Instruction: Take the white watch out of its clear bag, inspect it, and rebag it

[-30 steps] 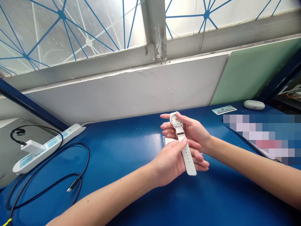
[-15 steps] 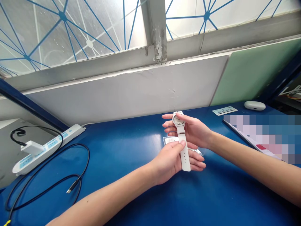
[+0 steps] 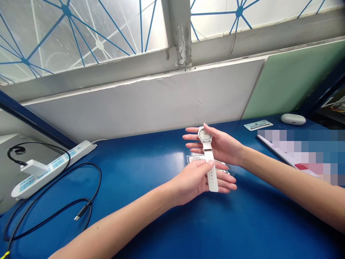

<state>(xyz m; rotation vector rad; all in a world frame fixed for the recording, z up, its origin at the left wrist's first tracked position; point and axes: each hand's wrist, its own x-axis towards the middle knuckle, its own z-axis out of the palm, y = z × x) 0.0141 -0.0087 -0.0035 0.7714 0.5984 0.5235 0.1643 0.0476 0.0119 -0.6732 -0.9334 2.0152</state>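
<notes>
Nothing legible, unclear marks on watch [image 3: 205, 135], card [image 3: 258, 125]

Bright light enters through pale, blue-lined glass window panes [image 3: 118, 21] at far left and right, glaring whitish on the glossy blue tabletop [image 3: 134, 172]; coarse pixelation obscures the right.

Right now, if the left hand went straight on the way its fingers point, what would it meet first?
Probably the right forearm, which slants across the line ahead of the left hand. Depth is unclear, though: the hand might pass below it, above the blue table.
</notes>
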